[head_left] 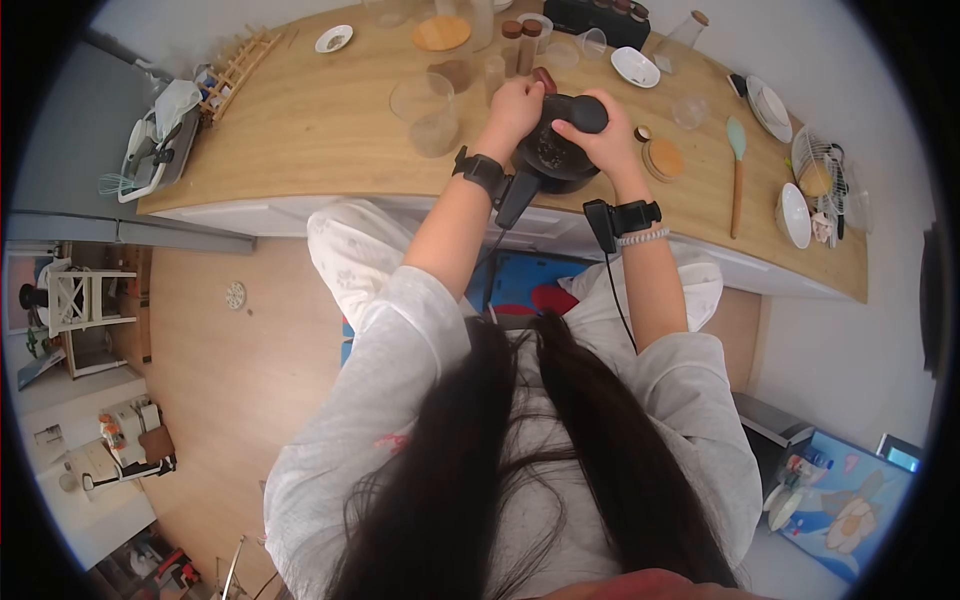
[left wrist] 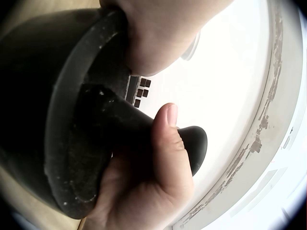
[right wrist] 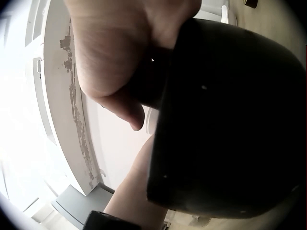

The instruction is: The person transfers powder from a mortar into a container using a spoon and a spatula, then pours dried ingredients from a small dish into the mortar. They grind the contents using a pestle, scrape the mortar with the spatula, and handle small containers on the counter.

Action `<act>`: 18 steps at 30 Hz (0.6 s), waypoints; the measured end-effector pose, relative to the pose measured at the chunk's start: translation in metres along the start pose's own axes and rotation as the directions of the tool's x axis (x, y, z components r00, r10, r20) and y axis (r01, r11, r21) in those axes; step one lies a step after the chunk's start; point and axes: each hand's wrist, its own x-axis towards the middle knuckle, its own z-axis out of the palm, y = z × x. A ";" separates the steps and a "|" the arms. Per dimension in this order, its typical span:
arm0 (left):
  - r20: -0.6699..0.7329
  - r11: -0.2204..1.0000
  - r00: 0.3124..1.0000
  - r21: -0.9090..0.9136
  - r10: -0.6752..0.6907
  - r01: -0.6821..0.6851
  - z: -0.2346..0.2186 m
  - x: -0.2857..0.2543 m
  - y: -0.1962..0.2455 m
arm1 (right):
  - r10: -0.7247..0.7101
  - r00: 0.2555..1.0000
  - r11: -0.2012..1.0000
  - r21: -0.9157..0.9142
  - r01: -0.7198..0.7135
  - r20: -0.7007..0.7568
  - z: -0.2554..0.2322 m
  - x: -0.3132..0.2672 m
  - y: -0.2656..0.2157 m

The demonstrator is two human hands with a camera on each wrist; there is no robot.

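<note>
Blk mortar (head_left: 562, 183) under R grip (head_left: 611, 138) on pestle (head_left: 589, 114), L grip (head_left: 513, 110) at rim (left wrist: 53, 115)

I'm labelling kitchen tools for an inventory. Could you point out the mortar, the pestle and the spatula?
Mortar (right wrist: 225, 120): right wrist view, on its outer wall.
Pestle (left wrist: 132, 120): left wrist view, on its stem.
Spatula (head_left: 738, 185): head view, on its wooden handle.
</note>
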 end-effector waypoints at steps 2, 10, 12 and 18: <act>0.001 0.999 0.999 0.011 0.034 -0.034 -0.001 0.000 0.000 | -0.006 0.989 1.000 0.007 0.005 0.149 -0.001 0.000 -0.005; -0.006 0.998 0.998 0.031 0.057 -0.056 0.001 0.002 -0.005 | 0.048 0.984 0.989 0.148 -0.022 -0.172 -0.012 0.007 0.014; -0.008 0.997 0.998 0.029 0.065 -0.065 0.002 0.002 -0.006 | 0.015 0.986 0.994 0.112 0.004 -0.169 -0.016 0.008 -0.003; 0.014 0.999 1.000 -0.033 0.005 -0.005 0.000 0.000 -0.001 | -0.025 1.000 0.988 -0.152 0.027 0.015 0.002 0.008 -0.016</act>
